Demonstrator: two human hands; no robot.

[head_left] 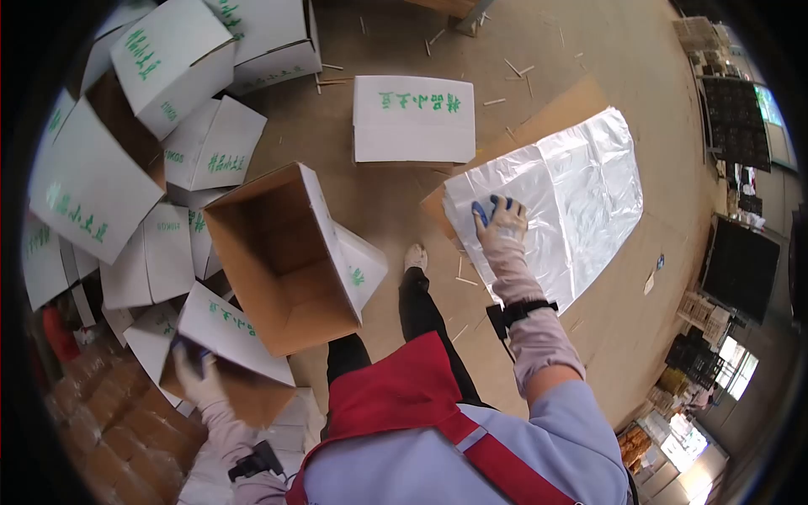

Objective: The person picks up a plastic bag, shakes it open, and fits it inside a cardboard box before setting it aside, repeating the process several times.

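Note:
My left hand (199, 380), in a pale glove with blue fingertips, is at the rim of a white cardboard box (234, 330) tipped on the pile. Its fingers appear closed over the box's edge, though they are slightly blurred. My right hand (504, 222), gloved the same way, rests on a stack of silvery plastic sheets or bags (581, 198). The fingers there are spread apart on the top layer. Brown cardboard (581, 101) shows under the stack. Between my hands, an open box (282, 257) with a brown inside stands near my legs.
Several white boxes with green lettering (97, 181) are heaped on the left. Another white box (414, 119) is on the floor ahead. Plastic-wrapped brown bundles (126, 438) lie lower left. Thin sticks (519, 69) litter the floor. Crates (699, 311) line the right side.

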